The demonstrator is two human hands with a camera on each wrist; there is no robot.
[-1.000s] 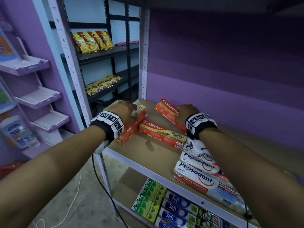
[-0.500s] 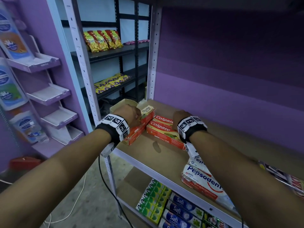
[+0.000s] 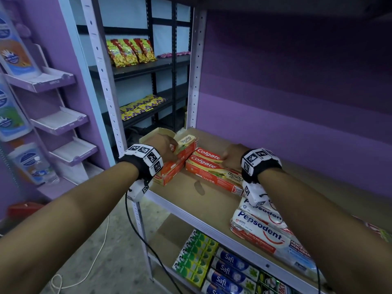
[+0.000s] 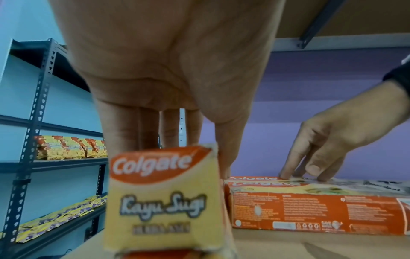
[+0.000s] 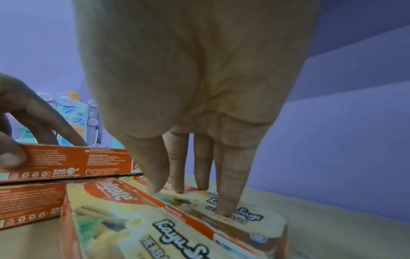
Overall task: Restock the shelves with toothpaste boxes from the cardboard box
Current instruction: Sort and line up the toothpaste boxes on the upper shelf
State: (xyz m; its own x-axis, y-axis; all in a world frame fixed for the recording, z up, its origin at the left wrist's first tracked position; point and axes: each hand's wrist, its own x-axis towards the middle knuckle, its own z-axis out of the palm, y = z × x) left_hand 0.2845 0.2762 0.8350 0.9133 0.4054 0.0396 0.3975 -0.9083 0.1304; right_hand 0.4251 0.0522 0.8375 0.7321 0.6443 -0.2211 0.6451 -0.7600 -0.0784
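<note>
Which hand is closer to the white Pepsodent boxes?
Right. The right hand rests on the Colgate boxes just behind the Pepsodent boxes. The left hand is farther off, at the shelf's left end.

The wooden shelf (image 3: 265, 181) carries Colgate boxes (image 3: 210, 169) and Pepsodent boxes (image 3: 263, 232) lying flat.

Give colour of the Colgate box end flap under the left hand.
Yellow-cream, with an orange-red band carrying the white logo, on the Colgate box; clearest in the left wrist view.
</note>
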